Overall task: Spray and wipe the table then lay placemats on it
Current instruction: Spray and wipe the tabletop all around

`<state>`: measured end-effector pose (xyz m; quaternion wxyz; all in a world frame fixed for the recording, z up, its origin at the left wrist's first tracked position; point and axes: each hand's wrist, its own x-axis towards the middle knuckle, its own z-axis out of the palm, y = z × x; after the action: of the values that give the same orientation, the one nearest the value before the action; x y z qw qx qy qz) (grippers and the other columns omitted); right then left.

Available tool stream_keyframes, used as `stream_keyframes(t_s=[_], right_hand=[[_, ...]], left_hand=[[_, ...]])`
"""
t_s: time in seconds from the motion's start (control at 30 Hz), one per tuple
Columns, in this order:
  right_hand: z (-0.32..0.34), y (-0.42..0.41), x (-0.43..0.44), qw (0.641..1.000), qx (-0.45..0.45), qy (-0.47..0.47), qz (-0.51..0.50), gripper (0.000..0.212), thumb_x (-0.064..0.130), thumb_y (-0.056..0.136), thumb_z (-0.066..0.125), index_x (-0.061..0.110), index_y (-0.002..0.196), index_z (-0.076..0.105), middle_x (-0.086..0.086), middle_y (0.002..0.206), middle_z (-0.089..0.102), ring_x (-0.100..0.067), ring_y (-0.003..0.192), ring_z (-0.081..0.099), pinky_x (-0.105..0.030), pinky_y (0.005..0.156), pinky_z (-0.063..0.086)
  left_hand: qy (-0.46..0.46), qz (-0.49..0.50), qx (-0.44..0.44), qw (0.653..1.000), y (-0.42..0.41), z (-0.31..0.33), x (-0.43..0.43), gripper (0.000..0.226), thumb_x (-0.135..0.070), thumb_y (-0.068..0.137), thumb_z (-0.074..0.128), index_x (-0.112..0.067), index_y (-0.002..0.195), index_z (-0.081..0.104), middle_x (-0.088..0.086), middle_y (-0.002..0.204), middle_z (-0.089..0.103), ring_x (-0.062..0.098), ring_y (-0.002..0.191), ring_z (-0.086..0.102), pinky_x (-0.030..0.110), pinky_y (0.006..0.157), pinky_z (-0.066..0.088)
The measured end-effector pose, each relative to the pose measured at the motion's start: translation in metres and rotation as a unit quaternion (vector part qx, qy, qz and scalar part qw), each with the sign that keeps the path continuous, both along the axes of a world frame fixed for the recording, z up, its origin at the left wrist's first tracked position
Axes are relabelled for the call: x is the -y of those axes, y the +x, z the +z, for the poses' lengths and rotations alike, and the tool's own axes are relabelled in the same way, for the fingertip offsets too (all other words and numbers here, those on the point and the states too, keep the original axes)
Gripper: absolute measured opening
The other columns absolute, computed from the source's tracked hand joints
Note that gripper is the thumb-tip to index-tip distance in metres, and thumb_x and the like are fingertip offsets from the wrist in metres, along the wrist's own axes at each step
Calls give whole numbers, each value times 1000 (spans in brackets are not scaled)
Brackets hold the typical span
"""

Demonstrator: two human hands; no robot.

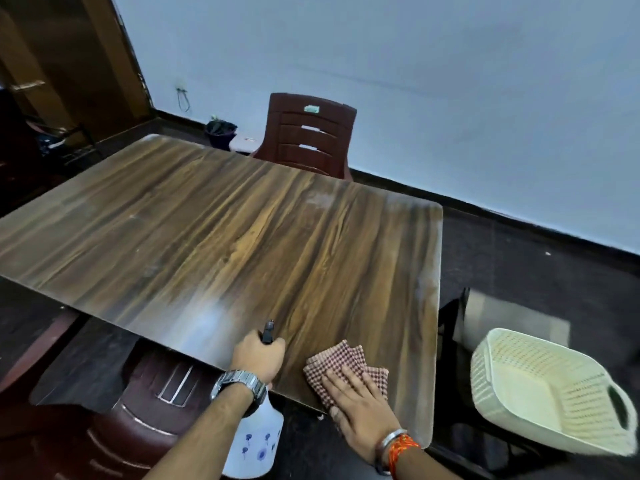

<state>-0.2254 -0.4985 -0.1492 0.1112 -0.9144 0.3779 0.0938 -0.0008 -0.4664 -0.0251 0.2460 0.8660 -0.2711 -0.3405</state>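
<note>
While the left hand (258, 358) clamps its fingers on the spray bottle (254, 441), aiming across the worktop (221, 230), the right hand (360, 407) presses the checked cloth (341, 362) flat, fingers spread, ready to wipe.

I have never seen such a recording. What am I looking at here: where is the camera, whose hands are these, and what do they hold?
There is no machine here. A person wears one wide-angle camera on the head, so you look forward and down at their own two hands.

The left hand, with a metal watch on the wrist, grips a white spray bottle with blue flowers; its dark nozzle points over the table. The right hand lies flat on a checked cloth, pressing it onto the table's near edge.

A pale misty patch shows on the wood in front of the nozzle. Nothing else lies on the table. A cream basket stands to the right, and a dark red chair at the far side. I see no placemats yet.
</note>
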Motion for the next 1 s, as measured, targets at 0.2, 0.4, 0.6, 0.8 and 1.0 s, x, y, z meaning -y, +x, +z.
stream_keyframes(t_s=[0.2, 0.4, 0.6, 0.8, 1.0], right_hand=[[11, -34, 25, 997, -32, 58, -48, 57, 53, 89, 39, 41, 144, 31, 26, 145, 39, -7, 137, 32, -35, 111, 9], [17, -48, 50, 993, 14, 110, -39, 49, 56, 94, 27, 45, 141, 27, 29, 138, 45, -4, 129, 46, -34, 109, 9], [15, -76, 101, 995, 48, 83, -23, 51, 56, 95, 19, 44, 144, 31, 30, 146, 32, -7, 139, 29, -32, 111, -3], [-1, -86, 175, 995, 90, 31, -23, 56, 51, 95, 23, 35, 148, 23, 19, 154, 16, -15, 146, 12, -35, 113, -7], [10, -70, 252, 992, 79, 23, -98, 55, 46, 99, 17, 35, 151, 5, 17, 158, 0, -12, 146, -7, -37, 117, -10]], left_hand=[[-31, -12, -13, 999, -42, 13, 24, 15, -25, 89, 56, -10, 89, 60, 9, 89, 65, 16, 61, 57, 18, 35, 33], [-37, -8, -5, 999, -86, 14, 64, 14, -25, 86, 56, -12, 82, 57, 8, 81, 63, 17, 61, 55, 25, 47, 35], [-34, 27, 5, 999, -130, 14, 98, 20, -25, 87, 58, -6, 89, 60, 9, 80, 64, 22, 62, 57, 26, 49, 37], [-45, 63, -11, 997, -154, 7, 124, 18, -24, 86, 59, -7, 84, 55, 13, 81, 64, 32, 63, 63, 30, 52, 46], [-60, 59, -9, 996, -141, 3, 159, 18, -24, 90, 58, -7, 85, 54, 11, 78, 60, 22, 53, 55, 18, 32, 35]])
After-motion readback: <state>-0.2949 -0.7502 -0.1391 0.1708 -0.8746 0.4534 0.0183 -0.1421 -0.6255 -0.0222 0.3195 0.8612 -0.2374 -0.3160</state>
